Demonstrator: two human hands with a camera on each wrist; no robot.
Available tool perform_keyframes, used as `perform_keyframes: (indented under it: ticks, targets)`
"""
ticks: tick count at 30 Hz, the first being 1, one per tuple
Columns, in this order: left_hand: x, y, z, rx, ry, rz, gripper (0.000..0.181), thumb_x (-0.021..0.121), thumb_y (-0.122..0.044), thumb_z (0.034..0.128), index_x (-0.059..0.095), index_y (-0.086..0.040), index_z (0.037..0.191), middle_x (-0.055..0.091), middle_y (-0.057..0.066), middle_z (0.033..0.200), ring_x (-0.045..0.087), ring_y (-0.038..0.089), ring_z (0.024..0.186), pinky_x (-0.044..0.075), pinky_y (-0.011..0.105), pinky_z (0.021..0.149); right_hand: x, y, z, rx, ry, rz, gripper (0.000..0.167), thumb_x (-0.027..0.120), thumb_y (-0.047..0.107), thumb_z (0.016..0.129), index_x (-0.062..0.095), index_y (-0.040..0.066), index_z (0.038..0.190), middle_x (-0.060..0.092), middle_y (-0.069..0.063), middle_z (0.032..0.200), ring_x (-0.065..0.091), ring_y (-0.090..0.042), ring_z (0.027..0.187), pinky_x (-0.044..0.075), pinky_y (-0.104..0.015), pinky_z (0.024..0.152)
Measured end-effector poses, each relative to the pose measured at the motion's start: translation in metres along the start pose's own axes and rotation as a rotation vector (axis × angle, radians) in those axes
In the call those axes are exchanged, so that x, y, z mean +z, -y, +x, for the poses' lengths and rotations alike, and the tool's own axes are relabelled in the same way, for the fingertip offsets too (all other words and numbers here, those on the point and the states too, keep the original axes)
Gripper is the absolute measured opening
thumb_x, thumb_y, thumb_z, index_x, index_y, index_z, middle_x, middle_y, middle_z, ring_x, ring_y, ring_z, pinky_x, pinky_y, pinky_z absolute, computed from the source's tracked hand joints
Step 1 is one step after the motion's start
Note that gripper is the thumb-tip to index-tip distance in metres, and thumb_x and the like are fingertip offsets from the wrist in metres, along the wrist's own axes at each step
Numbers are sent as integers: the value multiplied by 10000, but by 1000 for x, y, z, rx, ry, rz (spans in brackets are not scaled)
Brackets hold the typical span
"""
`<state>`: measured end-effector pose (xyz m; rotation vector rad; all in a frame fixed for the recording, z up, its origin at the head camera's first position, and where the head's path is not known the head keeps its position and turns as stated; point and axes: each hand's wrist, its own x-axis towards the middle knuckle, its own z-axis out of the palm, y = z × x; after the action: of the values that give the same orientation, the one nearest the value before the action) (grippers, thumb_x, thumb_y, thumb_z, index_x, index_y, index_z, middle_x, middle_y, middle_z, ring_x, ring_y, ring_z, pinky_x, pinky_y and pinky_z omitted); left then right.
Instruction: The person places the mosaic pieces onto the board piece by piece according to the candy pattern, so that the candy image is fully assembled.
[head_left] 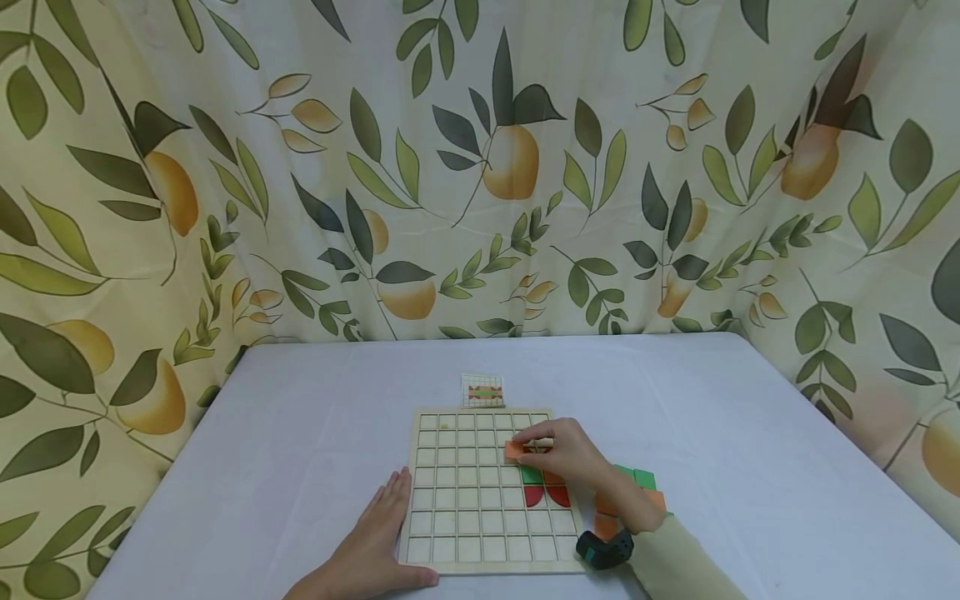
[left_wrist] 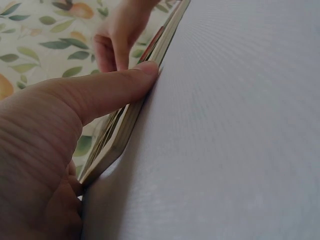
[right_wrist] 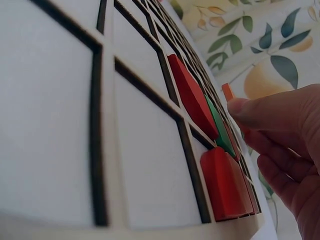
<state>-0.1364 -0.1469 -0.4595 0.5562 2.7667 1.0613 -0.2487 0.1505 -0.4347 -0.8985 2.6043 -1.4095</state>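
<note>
A wooden grid board (head_left: 457, 500) lies flat on the table. My right hand (head_left: 562, 450) pinches an orange square tile (head_left: 513, 451) between thumb and fingers over the board's right half; the right wrist view shows this orange tile (right_wrist: 228, 92) edge-on, raised above the grid. Nearer me in the grid sit a green tile (head_left: 531, 475), an orange tile (head_left: 553, 478) and two red rounded pieces (head_left: 533, 497). My left hand (head_left: 372, 533) rests at the board's near left corner, fingers straight along its left side, thumb (left_wrist: 120, 87) against the near edge.
A small pattern card (head_left: 483, 392) lies just beyond the board's far edge. Right of the board, partly behind my right forearm, are loose green tiles (head_left: 643, 479) and orange tiles (head_left: 606, 527). A black device (head_left: 604, 550) is strapped round my right wrist. A printed curtain (head_left: 480, 208) hangs behind.
</note>
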Motion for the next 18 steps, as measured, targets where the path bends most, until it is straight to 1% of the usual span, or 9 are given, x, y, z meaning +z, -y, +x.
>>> perform_keyframes:
  ticks: [2,4,6,9,11,13,15,18]
  targets:
    - [0,0,0,6,-1,-3,1276,712,-652,606,48,38,1450,84,188,1507,19,283,1382,-64,258,1072,1,0,1,-5,3,-5,217,744,127,773,720,40,970,686,-59,966,619,-252,946,518,-342,774]
    - [0,0,-1,8,-2,-6,1272,713,-648,610,50,40,1450,85,189,1507,20,284,1382,-101,144,1020,2,0,2,-5,10,-5,211,745,127,772,722,43,964,686,-57,962,620,-250,945,517,-343,775]
    - [0,1,0,6,-2,-3,1272,712,-648,609,50,40,1450,85,189,1507,21,284,1381,-91,179,1041,3,-1,3,-3,17,-12,203,746,125,770,724,48,956,687,-53,955,622,-245,942,518,-337,771]
    - [1,1,0,-1,0,-3,1274,712,-651,607,49,34,1452,83,183,1509,19,279,1382,-37,288,1080,5,-2,4,5,29,-32,192,744,126,773,726,59,952,688,-39,948,624,-231,939,519,-311,763]
    - [1,2,0,-2,0,-4,1275,711,-653,605,49,31,1453,82,180,1510,18,274,1382,-1,344,1087,6,-3,5,12,34,-41,186,743,125,774,728,64,950,688,-32,946,627,-222,934,519,-293,759]
    - [1,2,0,-1,0,1,1276,709,-658,604,50,32,1452,83,181,1509,18,274,1382,-4,344,1086,7,-3,5,18,37,-48,184,741,122,776,729,65,950,688,-31,947,628,-215,929,518,-278,753]
    - [1,2,0,-2,0,7,1281,709,-661,600,52,36,1451,84,184,1508,20,279,1382,9,383,1088,8,-3,6,27,38,-49,182,742,121,775,730,65,948,689,-29,944,630,-205,922,517,-266,747]
    - [1,1,1,-11,2,14,1292,708,-670,590,53,37,1451,83,184,1509,20,285,1382,57,477,1078,9,-3,6,36,37,-47,181,745,115,771,730,60,944,689,-32,939,631,-203,916,517,-258,737]
